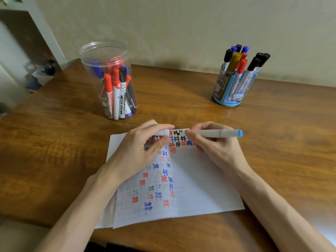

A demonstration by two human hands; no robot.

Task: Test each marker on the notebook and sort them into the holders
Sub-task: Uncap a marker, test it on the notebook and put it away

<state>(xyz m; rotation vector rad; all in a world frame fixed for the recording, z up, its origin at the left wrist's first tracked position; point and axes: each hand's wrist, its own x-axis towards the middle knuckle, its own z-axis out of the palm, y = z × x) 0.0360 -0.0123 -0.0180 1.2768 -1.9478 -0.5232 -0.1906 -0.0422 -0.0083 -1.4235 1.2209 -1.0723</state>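
Two hands: left hand (pixel 138 148) pinches a pale grey cap (pixel 162 133); right hand (pixel 214 148) grips a pale grey marker with blue end (pixel 218 133), level over the notebook's far edge.
Notebook: white lined notebook (pixel 196 179), lower centre, near the brown wooden table (pixel 54 142) front edge.
Holders: clear plastic jar (pixel 94 51) upper left, blue round holder (pixel 227 103) upper right, bare wood between.

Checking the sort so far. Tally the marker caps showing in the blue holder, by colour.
Black caps: 5
Blue caps: 2
Red caps: 2
Gold cap: 1
Total: 10 caps showing in the blue holder
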